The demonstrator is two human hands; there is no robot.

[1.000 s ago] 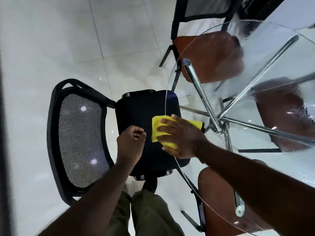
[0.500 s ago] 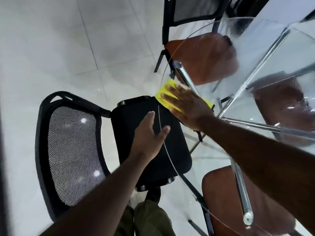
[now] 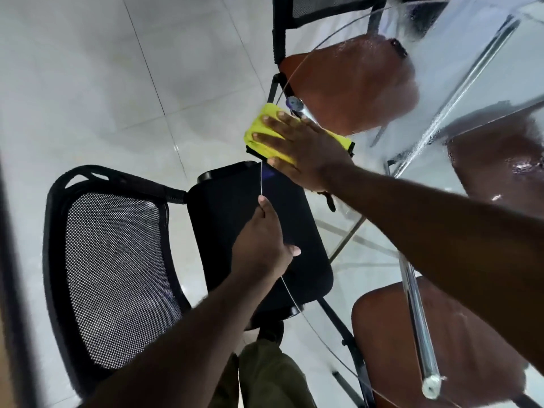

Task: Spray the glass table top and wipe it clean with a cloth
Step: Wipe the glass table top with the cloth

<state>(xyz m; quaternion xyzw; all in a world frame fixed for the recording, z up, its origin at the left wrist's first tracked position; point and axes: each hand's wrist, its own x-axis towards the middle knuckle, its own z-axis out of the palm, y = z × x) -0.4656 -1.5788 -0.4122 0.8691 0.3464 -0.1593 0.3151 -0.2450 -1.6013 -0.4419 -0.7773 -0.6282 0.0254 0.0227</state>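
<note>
The round glass table top [image 3: 459,92] fills the right side, wet with streaks and droplets at the far part. My right hand [image 3: 303,148] lies flat on a folded yellow cloth [image 3: 260,125], pressing it on the glass near the table's left rim. My left hand [image 3: 262,245] rests on the thin glass edge [image 3: 261,184] nearer to me, thumb above and fingers curled around the rim. No spray bottle is in view.
A black mesh-back chair [image 3: 117,260] stands under the table's near-left edge. Brown-seated chairs [image 3: 353,86] show through the glass at the far side, the right and the near right. Chrome table legs [image 3: 418,328] cross below. Pale tiled floor lies to the left.
My right hand slid the yellow cloth along the rim away from me. My left hand opened from a loose fist and came to rest on the glass edge.
</note>
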